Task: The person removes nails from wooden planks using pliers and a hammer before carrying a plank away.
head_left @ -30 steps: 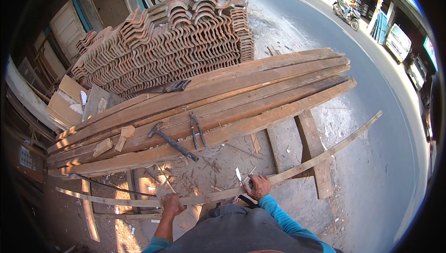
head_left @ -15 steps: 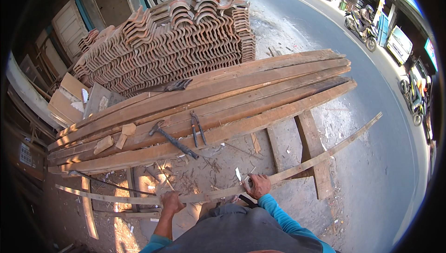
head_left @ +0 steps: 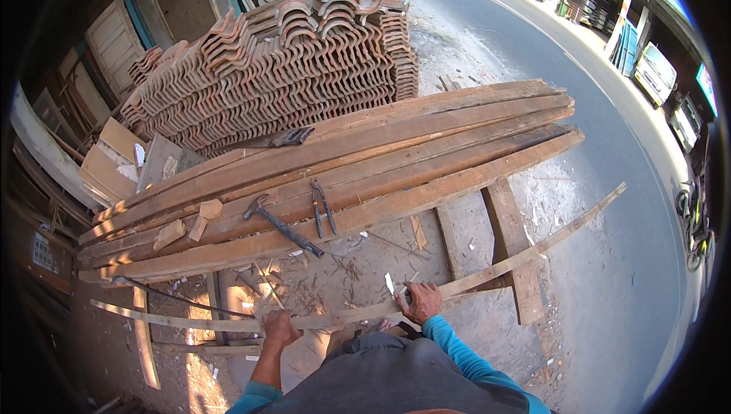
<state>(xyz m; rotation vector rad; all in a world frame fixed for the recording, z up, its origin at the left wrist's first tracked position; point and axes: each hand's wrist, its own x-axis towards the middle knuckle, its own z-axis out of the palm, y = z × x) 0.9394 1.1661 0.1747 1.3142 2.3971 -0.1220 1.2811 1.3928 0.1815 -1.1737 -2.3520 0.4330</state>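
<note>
A long thin wooden strip (head_left: 525, 261) stretches across in front of my body, bent-looking toward both ends. My left hand (head_left: 280, 329) is closed around it left of my waist. Farther right along the same strip, my right hand (head_left: 420, 302) grips it, fingers curled over its far edge. Beyond the strip lie several long timber beams (head_left: 426, 157). On them rest a hammer (head_left: 278, 225) with a dark handle and a pair of pincers (head_left: 320, 207), with small wood blocks (head_left: 199, 224) to the left.
Behind the beams stands a big stack of clay roof tiles (head_left: 282, 79). Wooden supports (head_left: 512, 254) run under the beams on the right. A dark curved bar (head_left: 183, 299) lies at the left. Wood scraps litter the ground. A road (head_left: 609, 148) with parked vehicles passes on the right.
Both hands keep their hold and the wooden strip stays nearly in place. On the road, the motorcycle rider has passed toward the lower right.
</note>
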